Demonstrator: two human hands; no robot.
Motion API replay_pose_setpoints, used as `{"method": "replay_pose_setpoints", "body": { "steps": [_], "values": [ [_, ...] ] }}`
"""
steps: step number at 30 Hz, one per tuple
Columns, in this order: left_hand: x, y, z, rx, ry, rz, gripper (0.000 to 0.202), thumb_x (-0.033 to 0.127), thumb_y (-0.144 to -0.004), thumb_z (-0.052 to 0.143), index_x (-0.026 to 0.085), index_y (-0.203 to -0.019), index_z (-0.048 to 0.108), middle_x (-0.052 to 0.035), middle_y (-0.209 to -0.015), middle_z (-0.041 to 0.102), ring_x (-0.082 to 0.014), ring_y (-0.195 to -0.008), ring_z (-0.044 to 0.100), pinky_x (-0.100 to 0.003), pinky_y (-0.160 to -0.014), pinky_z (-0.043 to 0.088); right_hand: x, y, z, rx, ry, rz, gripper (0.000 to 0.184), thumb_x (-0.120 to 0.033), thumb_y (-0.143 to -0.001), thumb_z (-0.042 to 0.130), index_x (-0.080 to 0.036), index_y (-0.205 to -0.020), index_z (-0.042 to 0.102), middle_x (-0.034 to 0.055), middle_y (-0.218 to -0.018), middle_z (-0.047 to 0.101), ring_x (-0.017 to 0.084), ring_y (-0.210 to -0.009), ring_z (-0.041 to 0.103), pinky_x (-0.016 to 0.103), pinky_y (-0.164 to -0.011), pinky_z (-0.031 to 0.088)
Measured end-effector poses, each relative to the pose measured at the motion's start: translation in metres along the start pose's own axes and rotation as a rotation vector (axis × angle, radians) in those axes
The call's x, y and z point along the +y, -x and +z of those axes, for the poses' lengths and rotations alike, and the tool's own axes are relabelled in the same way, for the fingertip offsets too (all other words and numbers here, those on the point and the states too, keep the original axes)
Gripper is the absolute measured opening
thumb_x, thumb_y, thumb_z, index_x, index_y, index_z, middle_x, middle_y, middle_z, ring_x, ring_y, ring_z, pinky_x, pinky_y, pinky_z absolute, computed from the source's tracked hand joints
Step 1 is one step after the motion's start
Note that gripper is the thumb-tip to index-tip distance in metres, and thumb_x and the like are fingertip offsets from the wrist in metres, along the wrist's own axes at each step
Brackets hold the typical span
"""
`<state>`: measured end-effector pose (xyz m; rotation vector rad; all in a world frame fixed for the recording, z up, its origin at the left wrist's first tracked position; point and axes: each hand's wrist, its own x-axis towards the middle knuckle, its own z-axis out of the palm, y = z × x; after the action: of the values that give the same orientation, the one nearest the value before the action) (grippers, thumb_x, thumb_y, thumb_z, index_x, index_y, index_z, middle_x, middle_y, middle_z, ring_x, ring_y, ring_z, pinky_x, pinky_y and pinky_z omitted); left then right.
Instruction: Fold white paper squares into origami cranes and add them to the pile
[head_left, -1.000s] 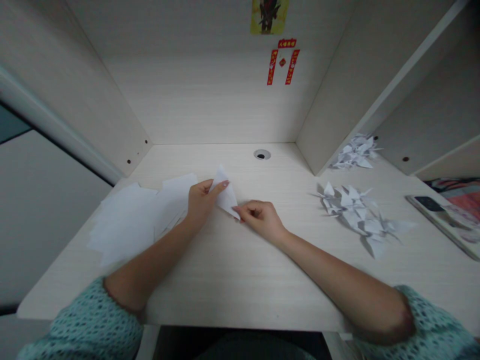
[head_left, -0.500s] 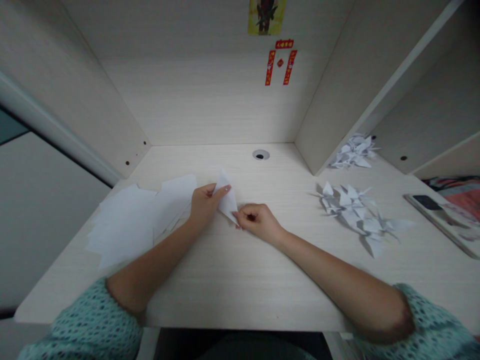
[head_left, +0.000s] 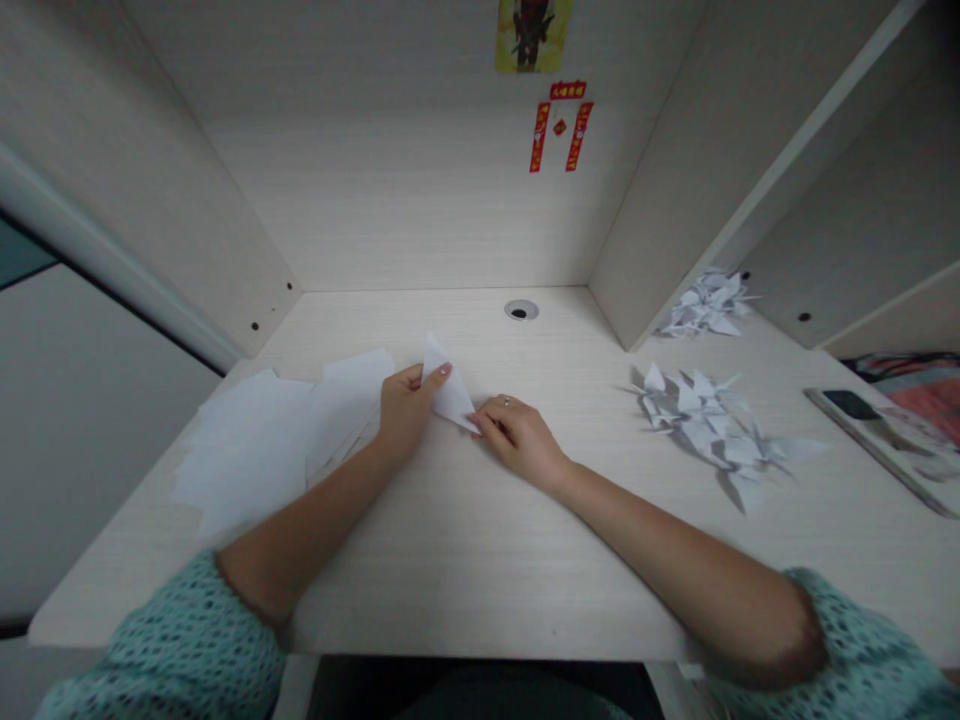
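Between my hands is a small folded piece of white paper (head_left: 448,390), roughly triangular, held just above the desk. My left hand (head_left: 406,408) pinches its left side, the thumb lying on top and the fingers behind it. My right hand (head_left: 517,432) grips the lower right corner between thumb and forefinger, with the other fingers curled. Loose sheets of white paper (head_left: 251,440) lie spread out to the left, close by my left wrist and forearm. To the right, apart from my right hand, sits a cluster of folded paper cranes (head_left: 705,415).
More folded white paper pieces (head_left: 709,302) are piled by the upright divider (head_left: 645,270). A phone (head_left: 881,445) lies at the far right, near a patterned cloth (head_left: 919,385). A round cable hole (head_left: 521,310) is at the back of the desk (head_left: 450,590).
The folded paper has turned slightly, its lower right corner rising. My right hand has moved up a little with that corner; my left hand has shifted slightly left.
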<state>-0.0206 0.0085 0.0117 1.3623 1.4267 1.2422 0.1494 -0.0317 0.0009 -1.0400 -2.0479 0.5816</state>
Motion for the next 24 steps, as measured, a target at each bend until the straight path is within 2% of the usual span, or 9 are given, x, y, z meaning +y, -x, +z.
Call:
{"method": "replay_pose_setpoints", "body": {
  "steps": [7,16,24],
  "values": [
    [-0.0020,0.0004,0.0012,0.070,0.004,0.031,0.036,0.046,-0.072,0.063,0.016,-0.056,0.050,0.0045,-0.053,0.037,-0.0083,-0.051,0.033,-0.021,-0.047,0.026,0.0039,-0.0004,-0.0012,-0.007,0.209,-0.033,0.033,-0.034,-0.094,0.042,-0.019,-0.067,0.056,0.0032,-0.066,0.058,0.015,-0.066,0.051,0.028,-0.066,0.037],
    [-0.0072,0.0026,0.0045,0.037,-0.100,0.065,0.038,0.047,-0.074,0.060,0.017,-0.056,0.047,0.0048,-0.054,0.033,-0.0086,-0.052,0.030,-0.022,-0.048,0.024,0.0050,0.0009,0.0008,-0.048,0.164,-0.006,0.036,-0.032,-0.088,0.050,-0.020,-0.055,0.046,-0.0003,-0.056,0.049,0.012,-0.056,0.046,0.026,-0.058,0.033],
    [-0.0098,0.0026,0.0046,-0.015,-0.093,0.059,0.036,0.048,-0.075,0.060,0.016,-0.061,0.053,0.0046,-0.055,0.035,-0.0085,-0.052,0.032,-0.022,-0.048,0.024,0.0037,0.0000,-0.0018,-0.118,0.142,-0.033,0.035,-0.030,-0.088,0.049,-0.020,-0.055,0.042,-0.0011,-0.056,0.047,0.012,-0.057,0.045,0.025,-0.059,0.033]
  ]
}}
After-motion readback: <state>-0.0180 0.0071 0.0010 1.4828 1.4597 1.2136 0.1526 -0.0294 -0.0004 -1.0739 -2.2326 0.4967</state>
